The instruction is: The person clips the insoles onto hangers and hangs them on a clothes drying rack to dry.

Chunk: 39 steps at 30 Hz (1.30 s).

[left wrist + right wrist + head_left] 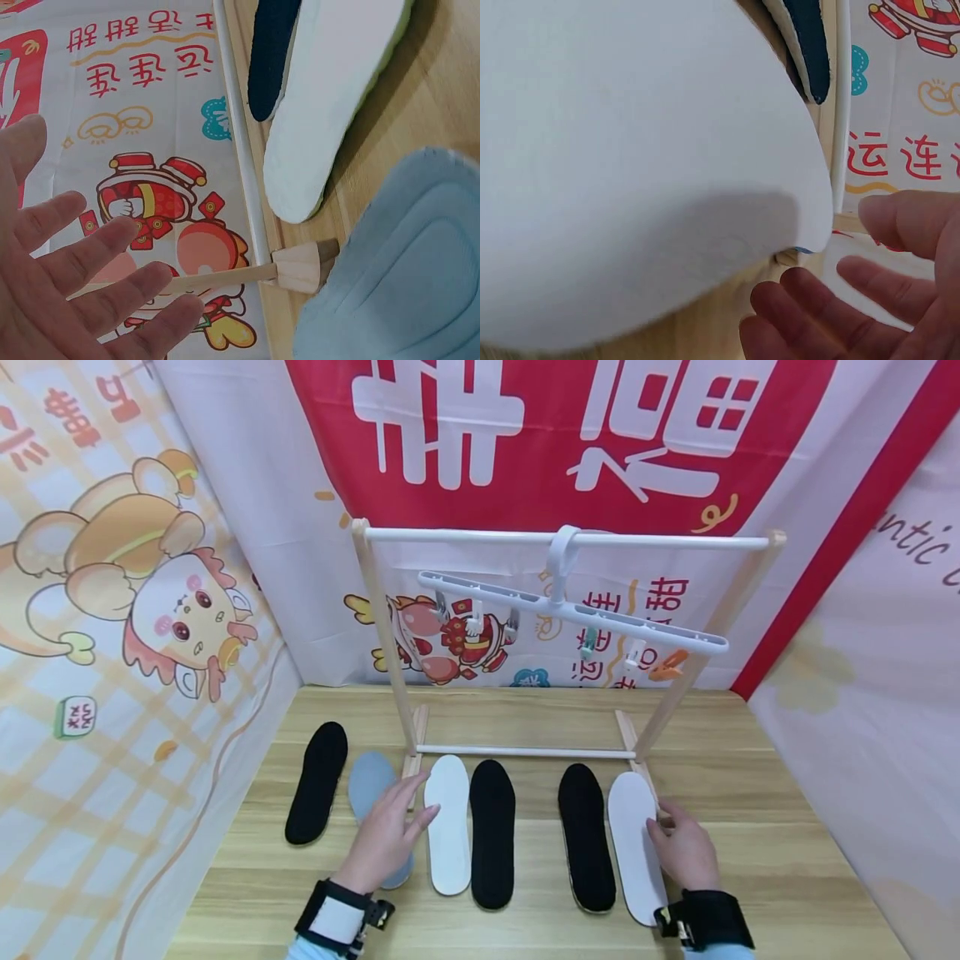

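Several shoe insoles lie lengthwise in a row on the wooden table. My left hand (384, 839) hovers above the grey-blue insole (371, 778), its fingertips close by the left white insole (447, 835). In the left wrist view those fingers are spread, and nothing is held. At the right end of the row is another white insole (632, 839); my right hand (686, 847) is beside its right edge, the thumb overlapping that edge in the head view. The right wrist view shows thumb and fingers apart, with no insole between them. Part of the grey-blue insole is hidden under my left hand.
Black insoles lie at far left (317, 783), in the middle (492, 835) and right of the middle (587, 839). Behind them stands a wood-and-white rack (525, 752). From its top bar hangs a tilted grey-white hanger (573, 610) with small clips. Printed cloth surrounds the table.
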Tool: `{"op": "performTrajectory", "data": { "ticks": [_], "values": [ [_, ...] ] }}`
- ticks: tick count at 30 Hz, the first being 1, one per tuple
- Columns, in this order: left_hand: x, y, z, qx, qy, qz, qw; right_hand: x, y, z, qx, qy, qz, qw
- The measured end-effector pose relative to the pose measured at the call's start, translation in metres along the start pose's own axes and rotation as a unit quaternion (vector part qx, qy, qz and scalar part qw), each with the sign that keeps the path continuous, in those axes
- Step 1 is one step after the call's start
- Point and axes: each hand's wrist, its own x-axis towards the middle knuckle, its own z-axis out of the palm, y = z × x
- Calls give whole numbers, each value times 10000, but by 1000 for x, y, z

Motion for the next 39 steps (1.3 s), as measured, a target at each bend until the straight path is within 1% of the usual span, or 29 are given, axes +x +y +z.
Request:
{"op": "performTrajectory", "data": {
  "ticks": [2, 5, 10, 14, 20, 25, 30, 35, 39],
  "values": [
    [-2, 2, 2, -67, 84, 13, 9999, 0, 0, 1, 84, -15, 196, 9998],
    [-4, 6, 4, -173, 111, -57, 9998, 1, 2, 3, 180, -35, 396, 9990],
    [-7, 12, 7, -340, 102, -243, 9991, 4, 5, 8, 239, -6, 380, 9990],
    [-11, 17, 14, -454, 72, -335, 9984, 6, 5, 11, 254, -46, 381, 9989],
    [-19, 25, 27, -549, -110, -299, 9980, 7, 2, 14, 206, -101, 393, 9990],
    [-22, 29, 34, -695, -74, -244, 9973, 8, 1, 17, 337, -171, 446, 9983],
    [-23, 31, 36, -722, -18, -271, 9970, 7, -1, 17, 686, -129, 515, 9962],
    [-23, 32, 36, -732, 25, -273, 9969, 6, -7, 10, 1172, -253, 753, 9899],
    [-23, 32, 35, -774, 13, -318, 9965, 4, -17, 2, 1245, -129, 635, 9901]
  ]
}}
